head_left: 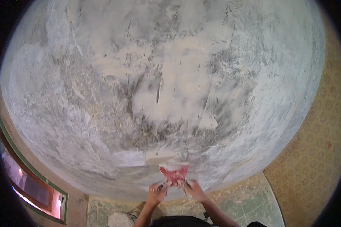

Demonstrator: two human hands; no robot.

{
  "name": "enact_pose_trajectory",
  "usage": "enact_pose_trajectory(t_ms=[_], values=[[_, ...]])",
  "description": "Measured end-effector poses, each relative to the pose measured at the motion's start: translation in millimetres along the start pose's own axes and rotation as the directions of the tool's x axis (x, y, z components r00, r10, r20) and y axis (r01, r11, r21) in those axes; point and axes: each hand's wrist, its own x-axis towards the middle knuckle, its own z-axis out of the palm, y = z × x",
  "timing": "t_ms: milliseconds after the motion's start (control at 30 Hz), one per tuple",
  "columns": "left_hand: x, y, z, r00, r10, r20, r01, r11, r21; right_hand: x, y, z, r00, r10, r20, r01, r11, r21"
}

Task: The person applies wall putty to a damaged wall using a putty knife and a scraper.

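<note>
Low in front of the wall, I hold up a red, broad-bladed putty knife [174, 174] with whitish filler along its wide top edge. My left hand [157, 193] is closed at its lower left side, and my right hand [194, 190] is closed at its lower right. Short dark pieces show by the fingers of each hand; whether they belong to the same tool I cannot tell. Behind the blade spreads the grey wall [102, 143], patchy with smeared filler. Smoother, paler filler [182, 87] covers its middle, with dark scrape marks through it.
At lower left, a round bucket-like container [120, 219] with whitish contents stands on the green tiled floor [250, 204], which is spattered pale. A window with a green-edged frame [57, 200] is at the left. Yellowish patterned wallpaper [310, 151] covers the right side.
</note>
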Motion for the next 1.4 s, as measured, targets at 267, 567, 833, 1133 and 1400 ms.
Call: enact_pose_trajectory(t_ms=[267,567,833,1133,1400], values=[[79.5,218.7,-87.6,0.842,0.482,-0.242,-0.515,0.852,-0.095,62.7,-210.1,-63.5,0.904,-0.338,-0.261,0.415,0.839,0.352],[75.9,96.0,-43.7,0.913,0.303,-0.274,-0.34,0.936,-0.097,75.5,-90.3,-10.3,0.981,-0.028,-0.191,0.085,0.95,0.299],[-1.8,79.2,-25.5,0.951,0.224,-0.214,-0.241,0.969,-0.058,-6.3,-62.6,-2.6,0.966,-0.158,-0.206,0.205,0.952,0.229],[93.2,309.1,-123.1,0.769,0.555,-0.316,-0.615,0.777,-0.133,60.2,-313.5,-79.6,0.811,-0.406,-0.421,0.538,0.8,0.266],[47.4,44.6,-35.8,0.787,0.556,-0.266,-0.527,0.831,0.179,56.9,-25.7,3.0,0.947,-0.196,-0.254,0.276,0.901,0.335]])
